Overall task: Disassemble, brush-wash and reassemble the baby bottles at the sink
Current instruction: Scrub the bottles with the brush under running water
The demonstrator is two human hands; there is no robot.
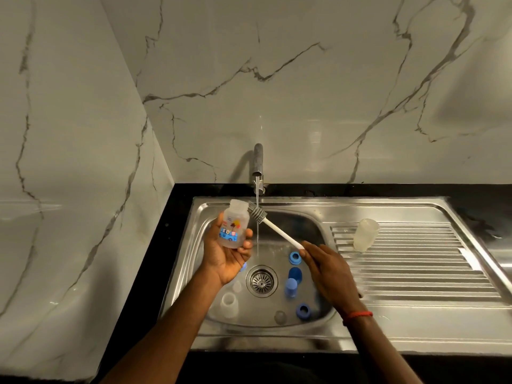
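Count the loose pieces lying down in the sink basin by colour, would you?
Blue pieces: 5 (one half hidden behind the left hand)
Clear pieces: 3
Total: 8
Left out: the bottle that the left hand grips and the brush in the right hand.

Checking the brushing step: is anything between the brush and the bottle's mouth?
Nothing visible. The bottle in the left hand has an uncapped mouth, and the head of the brush in the right hand sits just beside it. Only running water crosses the bristles.
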